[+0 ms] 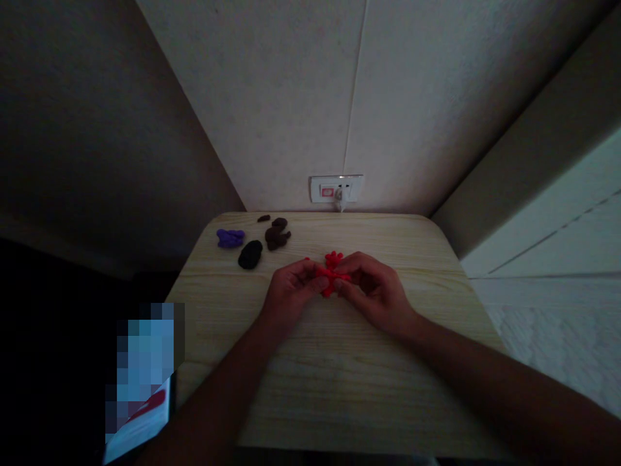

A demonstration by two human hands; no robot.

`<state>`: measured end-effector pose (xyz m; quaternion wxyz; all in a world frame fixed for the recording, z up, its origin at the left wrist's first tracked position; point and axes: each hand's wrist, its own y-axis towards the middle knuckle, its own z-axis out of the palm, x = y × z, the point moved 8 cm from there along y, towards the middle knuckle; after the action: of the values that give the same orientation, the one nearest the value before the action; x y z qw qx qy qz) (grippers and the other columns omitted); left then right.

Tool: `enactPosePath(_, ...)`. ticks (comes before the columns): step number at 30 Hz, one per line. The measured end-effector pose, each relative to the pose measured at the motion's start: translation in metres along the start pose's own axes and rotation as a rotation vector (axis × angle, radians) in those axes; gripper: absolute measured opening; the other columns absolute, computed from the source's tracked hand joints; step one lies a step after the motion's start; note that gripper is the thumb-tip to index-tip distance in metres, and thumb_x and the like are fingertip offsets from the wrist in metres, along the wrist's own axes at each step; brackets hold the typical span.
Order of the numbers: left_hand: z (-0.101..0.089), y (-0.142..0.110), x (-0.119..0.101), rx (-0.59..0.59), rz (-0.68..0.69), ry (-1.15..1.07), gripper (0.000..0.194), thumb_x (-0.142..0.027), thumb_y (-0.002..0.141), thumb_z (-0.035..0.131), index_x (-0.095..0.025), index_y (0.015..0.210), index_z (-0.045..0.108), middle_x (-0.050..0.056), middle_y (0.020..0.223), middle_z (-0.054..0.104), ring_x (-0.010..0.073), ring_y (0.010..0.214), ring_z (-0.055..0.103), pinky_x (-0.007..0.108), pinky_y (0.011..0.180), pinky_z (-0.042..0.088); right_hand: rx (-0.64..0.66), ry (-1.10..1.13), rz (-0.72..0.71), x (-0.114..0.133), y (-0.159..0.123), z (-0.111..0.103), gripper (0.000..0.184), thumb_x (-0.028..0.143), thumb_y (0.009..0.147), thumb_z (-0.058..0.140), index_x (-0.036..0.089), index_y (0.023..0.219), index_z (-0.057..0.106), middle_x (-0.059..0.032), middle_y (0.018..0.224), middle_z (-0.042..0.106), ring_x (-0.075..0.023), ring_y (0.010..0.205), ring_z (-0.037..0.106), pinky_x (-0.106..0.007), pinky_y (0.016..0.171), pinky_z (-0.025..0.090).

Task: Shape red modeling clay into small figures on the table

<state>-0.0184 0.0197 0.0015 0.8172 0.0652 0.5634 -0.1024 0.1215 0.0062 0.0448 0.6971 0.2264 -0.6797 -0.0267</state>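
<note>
Both hands meet over the middle of the table around a piece of red modelling clay (332, 274). My left hand (294, 285) pinches its left side between thumb and fingers. From the right, my right hand (376, 288) pinches the other side, thumb near the lower part. Small rounded red lobes (334, 257) stick up just beyond the fingers. A tiny red bit shows past my left fingertips. The fingers hide part of the red clay, so its full shape cannot be made out.
At the table's (339, 388) back left lie a purple clay lump (230, 238), a black lump (250, 255) and dark brown pieces (277, 235). A wall socket (336, 189) with a plug sits behind the table. A lit screen (145, 414), partly blurred out, stands at the lower left.
</note>
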Motion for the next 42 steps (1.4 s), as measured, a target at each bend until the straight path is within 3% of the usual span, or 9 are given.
enactPosePath(2, -0.001, 0.000, 0.001, 0.002, 0.005, 0.001, 0.016, -0.025, 0.074, 0.084, -0.015, 0.083, 0.074, 0.003, 0.076, 0.073, 0.0124, 0.068, 0.064, 0.024, 0.069, 0.052, -0.003, -0.039, -0.032, 0.000, -0.001, -0.001, 0.015, 0.028, 0.087, 0.076, 0.021, 0.099, 0.069, -0.0081, 0.099, 0.068, -0.0187, 0.089, 0.069, -0.032, 0.078, 0.060)
enactPosePath(6, -0.001, 0.000, -0.004, 0.000, 0.031, 0.079, 0.019, -0.032, 0.079, 0.081, -0.015, 0.084, 0.073, 0.003, 0.078, 0.072, 0.0126, 0.070, 0.064, 0.024, 0.069, 0.051, -0.002, -0.093, -0.012, -0.005, -0.003, -0.001, 0.019, 0.029, 0.082, 0.080, 0.020, 0.096, 0.069, -0.0065, 0.093, 0.071, -0.0176, 0.082, 0.069, -0.031, 0.076, 0.060)
enactPosePath(11, 0.006, -0.002, -0.016, 0.020, 0.087, 0.227, 0.028, -0.037, 0.073, 0.084, -0.016, 0.076, 0.066, 0.000, 0.071, 0.065, 0.0128, 0.066, 0.061, 0.025, 0.065, 0.050, 0.029, -0.169, 0.002, -0.005, -0.005, 0.002, 0.011, 0.025, 0.084, 0.076, 0.019, 0.090, 0.069, -0.0060, 0.088, 0.072, -0.0177, 0.079, 0.068, -0.031, 0.075, 0.058)
enactPosePath(15, 0.010, -0.002, -0.022, 0.039, 0.120, 0.279, 0.022, -0.034, 0.080, 0.077, -0.016, 0.071, 0.066, 0.000, 0.068, 0.062, 0.0125, 0.065, 0.059, 0.025, 0.065, 0.048, 0.043, -0.175, -0.036, -0.003, -0.006, 0.002, 0.006, 0.021, 0.084, 0.073, 0.020, 0.087, 0.068, -0.0057, 0.084, 0.071, -0.0183, 0.078, 0.067, -0.033, 0.074, 0.056)
enactPosePath(20, 0.006, 0.000, -0.013, 0.023, 0.050, 0.179, 0.012, -0.026, 0.076, 0.075, -0.016, 0.075, 0.069, 0.001, 0.069, 0.066, 0.0139, 0.062, 0.061, 0.027, 0.063, 0.050, 0.027, -0.226, -0.150, 0.003, -0.006, 0.001, 0.008, 0.018, 0.085, 0.074, 0.022, 0.088, 0.067, -0.0062, 0.088, 0.070, -0.0191, 0.081, 0.066, -0.035, 0.076, 0.057)
enactPosePath(24, 0.002, 0.000, -0.007, 0.008, 0.022, 0.086, 0.015, -0.024, 0.073, 0.080, -0.016, 0.081, 0.071, 0.002, 0.074, 0.071, 0.0144, 0.065, 0.065, 0.028, 0.065, 0.054, 0.013, -0.243, -0.192, 0.005, -0.006, -0.002, 0.010, 0.016, 0.086, 0.073, 0.023, 0.092, 0.069, -0.0068, 0.091, 0.071, -0.0203, 0.086, 0.067, -0.039, 0.083, 0.057)
enactPosePath(36, -0.007, -0.002, -0.016, -0.068, 0.139, 0.159, 0.023, -0.021, 0.063, 0.089, -0.016, 0.074, 0.069, 0.005, 0.087, 0.074, 0.0177, 0.086, 0.072, 0.034, 0.085, 0.059, -0.021, -0.162, -0.094, 0.000, 0.000, -0.005, 0.015, 0.031, 0.087, 0.076, 0.024, 0.101, 0.075, -0.0093, 0.104, 0.073, -0.0237, 0.104, 0.069, -0.044, 0.097, 0.057)
enactPosePath(39, -0.009, -0.003, -0.013, -0.061, 0.117, 0.114, 0.023, -0.020, 0.063, 0.089, -0.017, 0.077, 0.071, 0.005, 0.087, 0.075, 0.0180, 0.085, 0.072, 0.034, 0.085, 0.060, -0.027, -0.137, -0.045, -0.006, -0.001, -0.006, 0.026, 0.033, 0.088, 0.076, 0.025, 0.113, 0.073, -0.0106, 0.113, 0.072, -0.0238, 0.106, 0.069, -0.043, 0.096, 0.059)
enactPosePath(42, -0.010, -0.003, -0.008, -0.065, 0.074, 0.062, 0.024, -0.019, 0.062, 0.089, -0.017, 0.078, 0.072, 0.004, 0.086, 0.077, 0.0179, 0.083, 0.073, 0.032, 0.082, 0.060, -0.017, -0.187, -0.065, -0.003, -0.002, -0.006, 0.023, 0.034, 0.088, 0.075, 0.024, 0.109, 0.074, -0.0107, 0.109, 0.073, -0.0244, 0.105, 0.069, -0.043, 0.095, 0.059)
